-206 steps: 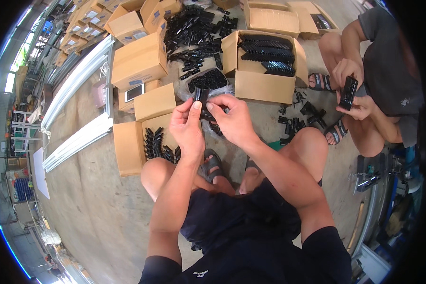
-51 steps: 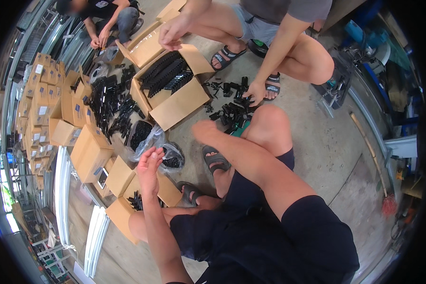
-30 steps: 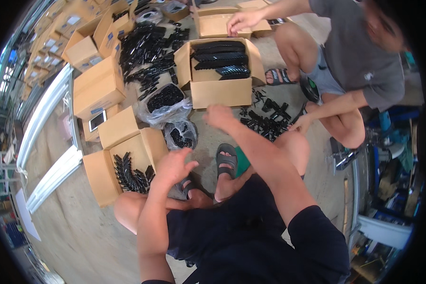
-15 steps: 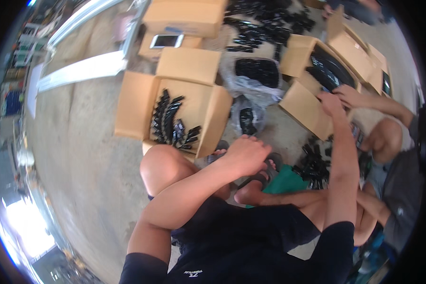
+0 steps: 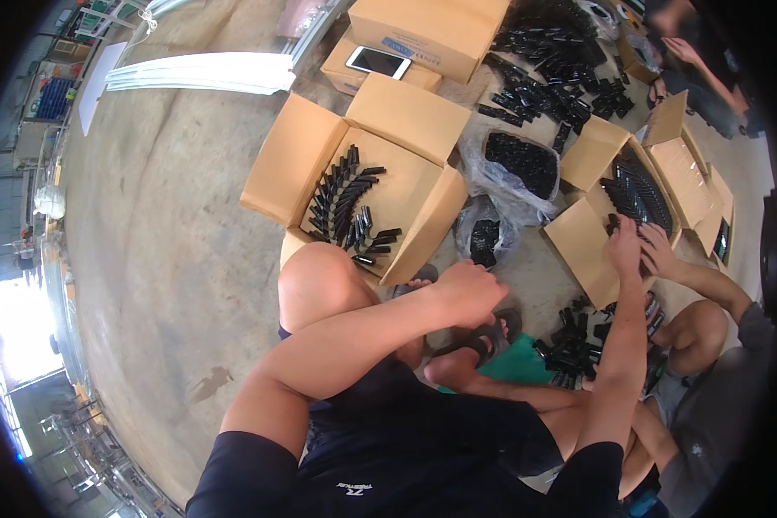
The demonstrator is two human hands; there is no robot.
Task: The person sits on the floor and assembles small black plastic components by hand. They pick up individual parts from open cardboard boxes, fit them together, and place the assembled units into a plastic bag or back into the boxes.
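Black parts (image 5: 637,192) lie rowed inside the open box (image 5: 589,257); right hand (image 5: 627,248) is at its near edge beside a co-worker's hand (image 5: 659,252). Left hand (image 5: 470,294), fingers curled, near a clear bag (image 5: 469,223). I can't tell if either grips anything.

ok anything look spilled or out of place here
A dark, irregular patch marks the paler floor; I can't tell whether it's wet. Black parts lie in a jumbled heap on the floor, unlike those in rows in the open carton by the right hand.
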